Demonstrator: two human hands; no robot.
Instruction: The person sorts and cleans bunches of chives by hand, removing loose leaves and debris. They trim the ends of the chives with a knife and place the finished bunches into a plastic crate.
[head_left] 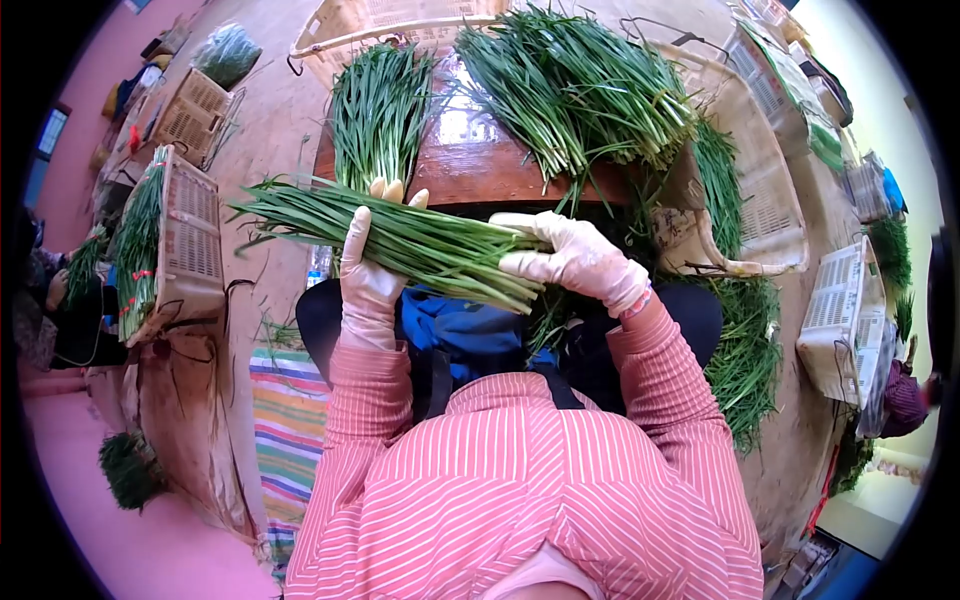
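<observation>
A bunch of garlic chives (400, 235) lies across both my hands in front of my lap, leaf tips to the left and pale stem ends to the right. My left hand (372, 285), in a whitish glove, is wrapped around its middle, thumb in front and fingertips showing over the top. My right hand (580, 262), gloved too, grips the stem end between thumb and fingers. Just beyond, a wooden table (470, 160) bears a flat bundle of chives (380, 110) on the left and a larger pile of chives (590, 80) on the right.
Plastic crates stand around: a beige crate (760, 190) at right, a crate of tied chives (190, 240) at left, and a white crate (835, 325) far right. Loose chives (745, 350) lie on the floor beside my right leg. A striped mat (285, 420) is at left. Other people sit at both edges.
</observation>
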